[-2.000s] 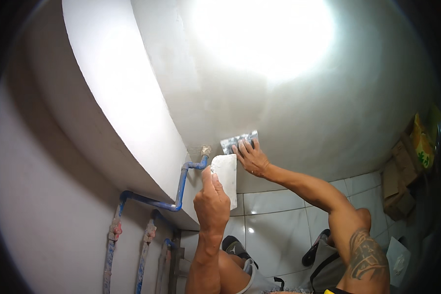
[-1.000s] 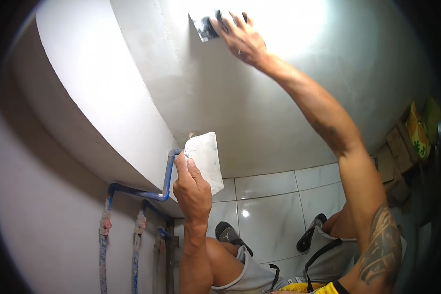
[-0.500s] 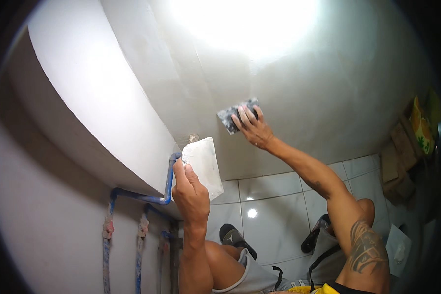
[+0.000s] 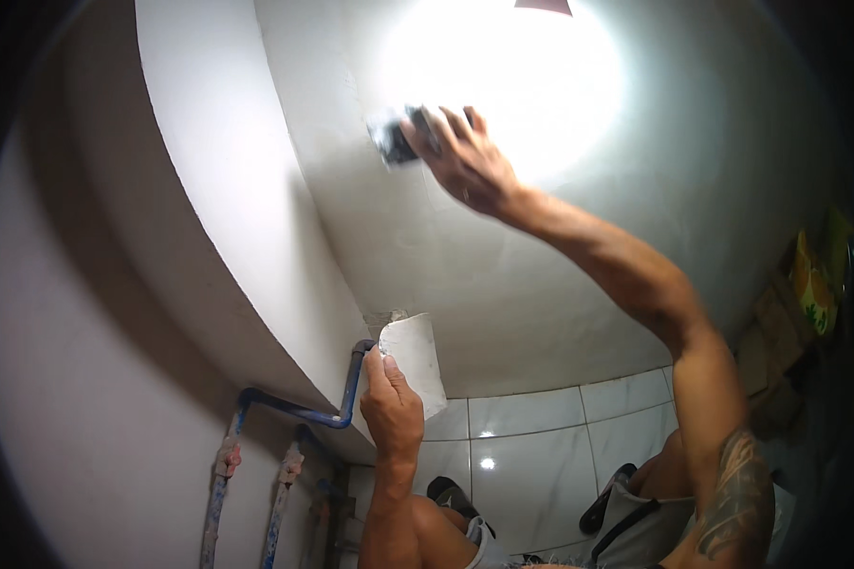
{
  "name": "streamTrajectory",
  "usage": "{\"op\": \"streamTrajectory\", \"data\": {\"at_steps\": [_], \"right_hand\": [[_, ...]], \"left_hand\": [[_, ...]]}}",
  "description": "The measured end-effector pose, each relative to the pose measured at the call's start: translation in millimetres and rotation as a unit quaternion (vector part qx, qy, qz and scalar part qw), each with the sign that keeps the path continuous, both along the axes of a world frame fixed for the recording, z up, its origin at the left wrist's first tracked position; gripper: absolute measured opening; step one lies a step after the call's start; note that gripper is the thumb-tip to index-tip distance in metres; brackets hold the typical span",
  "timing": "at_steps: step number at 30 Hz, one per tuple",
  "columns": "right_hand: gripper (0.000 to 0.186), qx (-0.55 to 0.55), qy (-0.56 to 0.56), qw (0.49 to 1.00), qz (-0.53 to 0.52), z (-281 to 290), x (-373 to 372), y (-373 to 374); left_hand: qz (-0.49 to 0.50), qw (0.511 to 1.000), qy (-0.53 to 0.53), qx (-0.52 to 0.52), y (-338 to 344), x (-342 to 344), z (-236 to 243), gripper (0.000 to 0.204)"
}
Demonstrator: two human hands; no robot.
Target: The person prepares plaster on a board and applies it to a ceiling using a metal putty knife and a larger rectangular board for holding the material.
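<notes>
Near twelve o'clock from the middle of the view, your right hand (image 4: pixel 470 174) holds a flat scraper (image 4: pixel 387 142) at the grey wall (image 4: pixel 541 284), the fingers slightly spread and curled over the tool's dark back – probably to share the pressure along the blade. Blur hides whether its whole edge touches. At about half past six, your left hand (image 4: pixel 392 410) has thumb and forefinger clamped on the left edge of a white plate (image 4: pixel 417 358); I cannot tell how its remaining fingers sit, as they are out of sight. Gripping just that edge leaves most of the plate's face free, and its low position seems to suit the raised right arm. Toward half past seven, the blue pipe (image 4: pixel 299 410) bends up just beside your left fingertips – cramped quarters, perhaps explaining the upright grip.
</notes>
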State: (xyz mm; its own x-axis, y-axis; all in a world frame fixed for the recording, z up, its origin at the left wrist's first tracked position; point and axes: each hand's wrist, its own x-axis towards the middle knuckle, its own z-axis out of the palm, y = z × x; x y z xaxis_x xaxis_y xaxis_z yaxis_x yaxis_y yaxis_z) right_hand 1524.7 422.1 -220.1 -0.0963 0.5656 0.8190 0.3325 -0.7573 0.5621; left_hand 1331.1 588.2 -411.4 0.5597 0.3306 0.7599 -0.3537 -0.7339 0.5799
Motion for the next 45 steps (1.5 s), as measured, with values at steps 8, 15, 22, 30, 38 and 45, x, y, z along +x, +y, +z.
{"op": "streamTrajectory", "data": {"at_steps": [8,15,22,30,38,45], "right_hand": [[0.050,0.103,-0.135,0.984,-0.059,154.1,65.6,27.9],[0.055,0.060,-0.083,0.992,-0.068,93.5,72.1,7.5],[0.059,0.025,0.007,0.994,-0.105,-65.3,56.9,-2.5],[0.053,-0.011,0.061,0.993,-0.095,-212.5,40.0,-11.1],[0.056,-0.055,0.180,0.982,-0.021,-248.9,-6.5,-33.8],[0.060,0.026,0.001,0.999,-0.040,-47.8,8.1,-45.2]], "left_hand": [[-0.033,0.997,0.048,-0.040,-8.2,-4.7,2.8,0.026],[-0.019,1.000,-0.008,0.002,-8.7,1.3,1.9,0.025],[-0.032,0.993,0.076,-0.081,-10.4,-5.8,6.9,0.031],[-0.012,0.997,0.059,-0.041,-11.3,-4.4,4.5,0.029],[-0.009,0.999,0.011,-0.030,-5.2,0.9,-1.4,0.027],[-0.003,0.998,0.025,-0.049,-6.4,0.1,-0.3,0.028]]}}
